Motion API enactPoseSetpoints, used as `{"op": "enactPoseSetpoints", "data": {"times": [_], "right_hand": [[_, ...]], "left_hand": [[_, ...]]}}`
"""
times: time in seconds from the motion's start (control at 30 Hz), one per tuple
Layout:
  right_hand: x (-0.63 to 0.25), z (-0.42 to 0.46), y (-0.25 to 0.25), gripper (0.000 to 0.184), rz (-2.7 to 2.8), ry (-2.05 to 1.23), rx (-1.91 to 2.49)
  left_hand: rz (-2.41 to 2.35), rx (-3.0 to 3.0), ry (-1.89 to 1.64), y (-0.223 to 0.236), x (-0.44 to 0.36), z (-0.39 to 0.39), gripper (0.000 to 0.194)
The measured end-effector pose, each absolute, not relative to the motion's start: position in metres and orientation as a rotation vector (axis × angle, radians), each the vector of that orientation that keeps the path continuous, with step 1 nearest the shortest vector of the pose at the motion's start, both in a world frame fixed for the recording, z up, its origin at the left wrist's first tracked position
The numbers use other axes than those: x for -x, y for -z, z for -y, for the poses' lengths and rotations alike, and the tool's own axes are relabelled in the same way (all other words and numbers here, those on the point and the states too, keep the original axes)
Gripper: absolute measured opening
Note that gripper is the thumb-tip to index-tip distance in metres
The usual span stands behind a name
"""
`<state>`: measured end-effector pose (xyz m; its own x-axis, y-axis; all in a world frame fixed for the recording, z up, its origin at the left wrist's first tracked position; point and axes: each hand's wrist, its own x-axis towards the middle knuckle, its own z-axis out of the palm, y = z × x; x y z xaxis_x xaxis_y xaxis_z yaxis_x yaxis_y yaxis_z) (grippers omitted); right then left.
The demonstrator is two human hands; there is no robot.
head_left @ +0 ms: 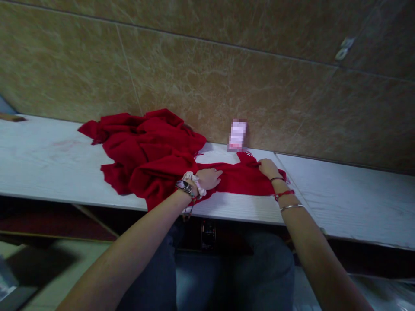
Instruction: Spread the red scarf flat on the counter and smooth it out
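Observation:
A red fringed scarf (155,151) lies on a white shelf-like tabletop (48,160). Its left part is bunched in loose folds, while a narrower strip runs flat to the right. My left hand (209,178) rests on the strip near the folds, its fingers stretched out over the fabric. At the strip's far right, the fingers of my right hand (267,168) are curled closed on the cloth near its upper edge. Some red fringe shows just beyond that hand. Fabric under both palms is hidden.
A blurred-out, phone-like rectangle (237,135) leans against the brown tiled wall (207,86) behind the scarf. A wall socket or fitting (344,48) is at upper right. A small brown object (12,117) lies at far left. Dark open space sits below the tabletop's front edge.

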<state>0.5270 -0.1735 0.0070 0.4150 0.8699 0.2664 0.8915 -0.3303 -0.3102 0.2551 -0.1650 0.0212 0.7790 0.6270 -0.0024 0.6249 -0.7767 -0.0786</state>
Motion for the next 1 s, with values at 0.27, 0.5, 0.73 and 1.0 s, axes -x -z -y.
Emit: {"op": "enactPoseSetpoints", "data": {"times": [0.27,0.5,0.73,1.0], "right_hand": [[-0.570,0.203,-0.017,0.041,0.918,0.311,2.171],[-0.524,0.184,-0.006,0.039,1.626,0.374,1.793],[-0.495,0.167,0.009,0.029,1.939,0.142,1.949],[-0.549,0.207,-0.019,0.034,0.855,0.356,2.089]], "left_hand": [[1.263,2.700,0.052,-0.048,-0.256,0.180,0.033],[0.913,2.956,0.122,-0.025,-0.259,0.155,0.027],[0.765,2.983,0.111,-0.017,-0.258,0.162,0.031],[0.835,2.981,0.187,-0.017,-0.251,0.158,0.047]]}}
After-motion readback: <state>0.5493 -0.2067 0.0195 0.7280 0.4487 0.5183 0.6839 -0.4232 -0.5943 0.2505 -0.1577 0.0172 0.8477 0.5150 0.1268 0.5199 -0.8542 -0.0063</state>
